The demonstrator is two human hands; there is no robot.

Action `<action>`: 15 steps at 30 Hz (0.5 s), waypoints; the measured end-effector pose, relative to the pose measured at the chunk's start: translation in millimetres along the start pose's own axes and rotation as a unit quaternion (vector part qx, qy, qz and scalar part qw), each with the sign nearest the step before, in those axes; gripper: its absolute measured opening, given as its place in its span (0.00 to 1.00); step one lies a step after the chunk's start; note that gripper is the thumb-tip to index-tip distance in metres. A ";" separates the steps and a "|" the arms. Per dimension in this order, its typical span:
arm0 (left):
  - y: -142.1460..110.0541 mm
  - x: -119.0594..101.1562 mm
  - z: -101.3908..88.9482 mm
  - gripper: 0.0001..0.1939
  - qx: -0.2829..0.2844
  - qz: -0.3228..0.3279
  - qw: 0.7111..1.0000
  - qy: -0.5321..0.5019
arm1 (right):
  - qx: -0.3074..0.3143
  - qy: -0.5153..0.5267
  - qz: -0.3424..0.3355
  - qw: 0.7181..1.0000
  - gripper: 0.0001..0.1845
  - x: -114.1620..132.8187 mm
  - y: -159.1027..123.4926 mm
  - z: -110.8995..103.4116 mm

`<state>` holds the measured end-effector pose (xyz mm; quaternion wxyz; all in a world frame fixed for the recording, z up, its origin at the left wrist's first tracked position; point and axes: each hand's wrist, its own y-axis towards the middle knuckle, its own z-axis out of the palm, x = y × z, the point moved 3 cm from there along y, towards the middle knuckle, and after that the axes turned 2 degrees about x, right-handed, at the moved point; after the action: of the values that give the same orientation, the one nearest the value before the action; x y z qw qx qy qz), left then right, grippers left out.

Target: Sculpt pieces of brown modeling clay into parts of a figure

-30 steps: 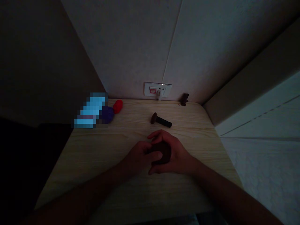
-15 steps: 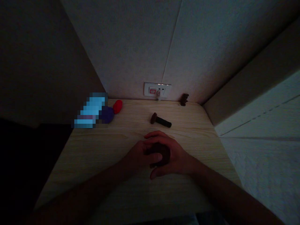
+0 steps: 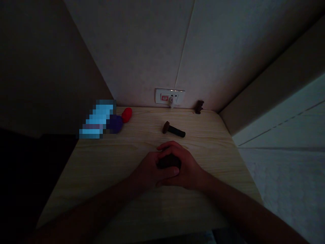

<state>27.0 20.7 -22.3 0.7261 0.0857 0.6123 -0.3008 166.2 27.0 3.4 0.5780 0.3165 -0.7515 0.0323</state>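
Note:
A dark brown rounded lump [image 3: 169, 162] is wrapped between both my hands, over the middle of the wooden table. My left hand [image 3: 152, 169] closes on its near left side, with the thumb lying across its front. From the right, my right hand [image 3: 186, 166] curls around it, fingers over the far side and thumb underneath at the near side. Much of the lump is hidden by the fingers, and its material is too dark to tell. Just beyond the hands lies a dark rod-shaped piece [image 3: 177, 131] with a brown disc-like end [image 3: 166, 127].
On the wooden tabletop [image 3: 101, 162], a red lump [image 3: 127, 115] touches a purple ball [image 3: 116, 124] beside a pixelated bright screen [image 3: 98, 118]. A small dark brown figure [image 3: 199, 106] stands against the wall. A wall socket [image 3: 170, 96] holds a plug. White bedding [image 3: 284, 189] lies right of the table.
My right thumb and fingers have drawn in closer around the brown lump, and my left thumb has slid slightly right across it. The other things have not moved.

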 end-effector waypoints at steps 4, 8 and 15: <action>1.0 1.6 -1.9 0.15 0.015 0.005 1.000 0.006 | 0.003 -0.007 -0.017 1.000 0.32 1.8 0.7 0.3; 1.4 2.5 -3.2 0.14 0.001 0.007 1.000 -0.006 | 0.009 -0.003 -0.022 1.000 0.34 1.0 0.4 -1.0; 0.3 -0.3 -0.4 0.16 0.043 0.008 0.999 -0.019 | 0.096 0.031 -0.008 0.995 0.50 -1.0 2.7 -8.7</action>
<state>26.8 21.2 -22.2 0.7359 0.1163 0.5841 -0.3223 172.3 33.2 6.2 0.5679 0.3752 -0.7244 0.1096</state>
